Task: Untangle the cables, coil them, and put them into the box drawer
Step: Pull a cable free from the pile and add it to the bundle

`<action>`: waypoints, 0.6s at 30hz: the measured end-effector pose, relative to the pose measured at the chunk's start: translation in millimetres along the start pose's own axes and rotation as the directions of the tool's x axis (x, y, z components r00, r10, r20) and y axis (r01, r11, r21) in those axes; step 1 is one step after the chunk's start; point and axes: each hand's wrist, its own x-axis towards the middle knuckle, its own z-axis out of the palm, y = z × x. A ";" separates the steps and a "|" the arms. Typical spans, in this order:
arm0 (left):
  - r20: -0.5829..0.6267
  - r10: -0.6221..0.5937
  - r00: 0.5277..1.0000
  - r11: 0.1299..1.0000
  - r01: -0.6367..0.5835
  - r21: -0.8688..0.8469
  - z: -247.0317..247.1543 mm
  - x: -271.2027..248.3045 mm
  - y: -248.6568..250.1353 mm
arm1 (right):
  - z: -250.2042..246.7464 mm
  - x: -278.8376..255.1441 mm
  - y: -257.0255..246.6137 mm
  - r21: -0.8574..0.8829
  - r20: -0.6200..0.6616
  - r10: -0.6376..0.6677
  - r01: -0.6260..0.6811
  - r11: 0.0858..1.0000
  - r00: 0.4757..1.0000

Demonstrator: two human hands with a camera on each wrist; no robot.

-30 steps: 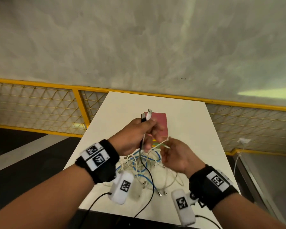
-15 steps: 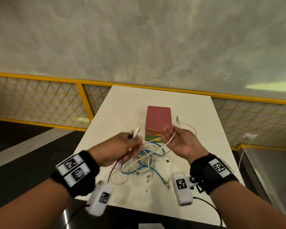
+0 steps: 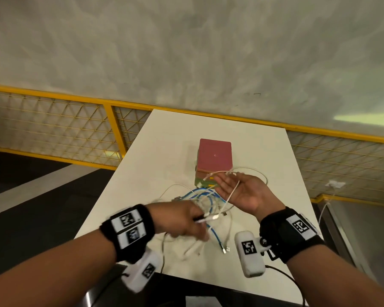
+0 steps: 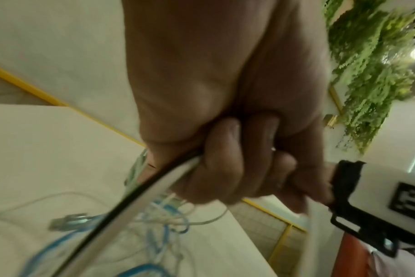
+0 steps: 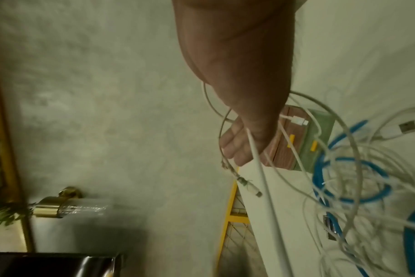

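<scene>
A tangle of white and blue cables (image 3: 205,199) lies on the white table (image 3: 164,151), in front of the small box (image 3: 215,156) with its red top and shut drawers. My left hand (image 3: 193,220) hangs low over the tangle. It grips a white cable (image 4: 154,189) and a thin black cable (image 4: 121,204) together, fingers (image 4: 223,165) curled round them, and their plug ends stick out to the right. My right hand (image 3: 231,187) lies palm up beside the box front, fingers (image 5: 235,144) straight. A white cable (image 5: 258,168) is draped loosely across that palm.
A yellow mesh railing (image 3: 111,129) runs behind and to the left of the table, with a grey wall beyond it. The table's near edge (image 3: 208,280) is just below my wrists. A wall socket with a white lead (image 3: 333,185) sits at the right.
My hands were raised together in front of the box, then drew apart. My left hand has dropped over the tangle with its cables, and my right hand has turned palm up and opened.
</scene>
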 end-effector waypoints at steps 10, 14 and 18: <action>-0.234 -0.024 0.972 1.000 0.022 -0.008 -15.7 -29.7 0.0 | -18.5 4.9 5.3 -0.025 -0.072 0.006 -0.008 1.000 0.997; -0.537 0.065 0.841 0.931 -0.245 -0.270 -8.6 11.1 31.5 | -1.2 -11.9 24.0 -0.162 0.056 0.059 -0.049 0.986 0.997; -0.553 0.075 0.830 0.928 -0.261 -0.266 10.4 33.6 27.6 | 12.3 -21.2 34.1 -0.245 0.184 0.074 -0.027 0.969 0.980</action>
